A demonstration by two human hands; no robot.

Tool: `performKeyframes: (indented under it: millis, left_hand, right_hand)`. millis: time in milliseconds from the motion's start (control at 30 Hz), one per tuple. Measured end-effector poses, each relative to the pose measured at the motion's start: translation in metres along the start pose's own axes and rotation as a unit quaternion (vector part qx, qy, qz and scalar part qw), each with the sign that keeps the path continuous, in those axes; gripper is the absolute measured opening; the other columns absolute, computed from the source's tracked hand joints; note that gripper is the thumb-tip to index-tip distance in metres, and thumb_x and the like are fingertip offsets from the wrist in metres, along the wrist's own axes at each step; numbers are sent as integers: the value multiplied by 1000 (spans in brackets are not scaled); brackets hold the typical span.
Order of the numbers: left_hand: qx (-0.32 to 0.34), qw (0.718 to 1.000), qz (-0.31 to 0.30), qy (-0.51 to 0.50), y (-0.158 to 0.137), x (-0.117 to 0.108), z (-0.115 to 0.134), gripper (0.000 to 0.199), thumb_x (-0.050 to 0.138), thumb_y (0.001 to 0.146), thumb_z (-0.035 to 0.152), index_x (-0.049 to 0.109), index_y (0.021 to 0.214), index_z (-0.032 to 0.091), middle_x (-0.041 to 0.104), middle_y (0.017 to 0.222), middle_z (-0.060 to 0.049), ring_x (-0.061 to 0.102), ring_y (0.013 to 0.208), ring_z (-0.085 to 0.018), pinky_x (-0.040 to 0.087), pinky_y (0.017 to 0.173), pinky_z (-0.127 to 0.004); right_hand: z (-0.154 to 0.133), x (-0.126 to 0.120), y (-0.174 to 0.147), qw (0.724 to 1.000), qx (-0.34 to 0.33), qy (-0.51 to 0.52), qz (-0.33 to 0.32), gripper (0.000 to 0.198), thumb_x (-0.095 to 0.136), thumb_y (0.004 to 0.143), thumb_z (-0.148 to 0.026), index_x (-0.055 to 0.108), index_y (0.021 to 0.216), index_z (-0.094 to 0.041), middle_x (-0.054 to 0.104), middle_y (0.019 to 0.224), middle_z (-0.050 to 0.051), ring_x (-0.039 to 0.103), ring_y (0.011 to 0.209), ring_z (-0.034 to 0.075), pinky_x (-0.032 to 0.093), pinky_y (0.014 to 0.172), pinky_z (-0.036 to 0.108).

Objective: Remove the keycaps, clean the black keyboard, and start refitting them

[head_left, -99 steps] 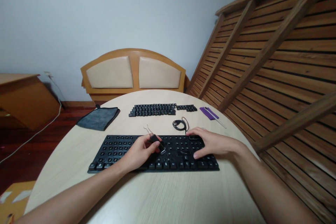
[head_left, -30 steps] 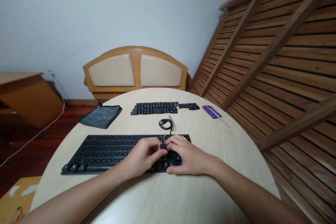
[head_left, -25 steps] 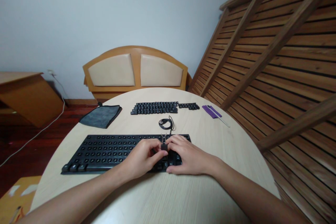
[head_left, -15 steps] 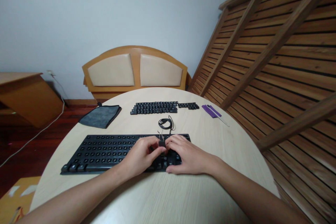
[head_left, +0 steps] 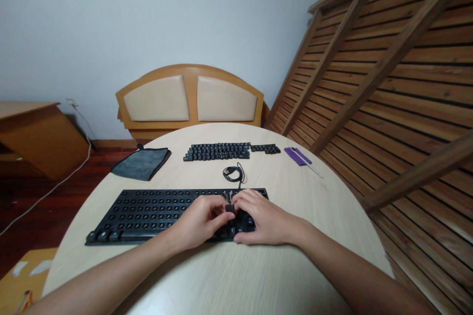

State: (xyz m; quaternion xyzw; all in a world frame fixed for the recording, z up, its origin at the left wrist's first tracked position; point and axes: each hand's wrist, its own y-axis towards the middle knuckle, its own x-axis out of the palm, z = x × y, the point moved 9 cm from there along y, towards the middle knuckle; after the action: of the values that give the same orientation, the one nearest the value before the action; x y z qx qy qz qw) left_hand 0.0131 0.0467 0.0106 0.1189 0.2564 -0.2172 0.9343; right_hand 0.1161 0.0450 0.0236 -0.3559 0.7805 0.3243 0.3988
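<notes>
A black binder clip (head_left: pixel 229 208) with silver wire handles is over the right part of the black keyboard (head_left: pixel 142 209). My left hand (head_left: pixel 201 216) pinches the clip between thumb and fingers. From the other side, the curled fingers of my right hand (head_left: pixel 264 219) press against it, while the right thumb rests by the keyboard's front edge. Most of the keyboard shows bare switches without caps; a few keycaps (head_left: pixel 104 234) sit at its front left corner. What lies beneath the clip is hidden by my fingers.
Loose keycaps (head_left: pixel 218 151) lie in rows behind the keyboard, with a smaller group (head_left: pixel 265 148) beside them. A coiled cable (head_left: pixel 232 173) lies between. A grey cloth (head_left: pixel 142 163) is left, a purple item (head_left: pixel 295 155) and a thin rod (head_left: pixel 313 170) right, on the round table (head_left: pixel 332 236).
The binder clip has dropped slightly and come a little nearer to me, its wire handles now lower. Both hands have stayed almost in place.
</notes>
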Motion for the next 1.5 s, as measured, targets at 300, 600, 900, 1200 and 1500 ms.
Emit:
performKeyframes:
  millis: [300, 600, 900, 1200, 1500]
  left_hand:
    - [72, 988, -20, 137, -3, -1, 17, 16, 57, 94, 26, 68, 86, 17, 67, 78, -3, 60, 69, -16, 41, 63, -25]
    - [65, 987, 8, 150, 1, -6, 7, 21, 54, 96, 30, 61, 82, 17, 62, 67, 0, 55, 58, -13, 35, 54, -23]
    - [127, 970, -9, 207, -7, 3, 20, 18, 48, 97, 25, 61, 89, 17, 65, 78, -4, 58, 68, -16, 39, 61, -26]
    - [-2, 999, 35, 9, 4, -5, -13, 28, 53, 95, 39, 55, 78, 17, 61, 64, 1, 54, 56, -13, 38, 51, -23]
    - [-31, 989, 48, -137, 9, -5, -26, 32, 62, 90, 46, 57, 81, 16, 65, 69, -1, 61, 63, -15, 48, 60, -27]
  right_hand:
    - [-3, -2, 1, 999, 26, -9, 24, 26, 73, 83, -37, 60, 99, -20, 63, 107, 6, 54, 105, 24, 44, 94, 41]
    - [-2, -3, 4, 999, 23, 4, 33, 15, 73, 83, -27, 63, 92, -20, 66, 96, 4, 58, 98, 23, 44, 93, 40]
    - [-2, -2, 4, 999, 19, 3, 35, 11, 70, 85, -26, 64, 92, -19, 66, 96, 5, 58, 98, 23, 45, 91, 39]
    - [0, -1, 5, 997, 41, 27, 54, 11, 72, 86, -28, 65, 90, -20, 68, 96, 3, 58, 101, 22, 43, 93, 39]
    - [8, 0, 5, 993, 73, 51, 78, 16, 77, 79, -26, 65, 88, -20, 68, 96, 3, 59, 99, 22, 44, 91, 38]
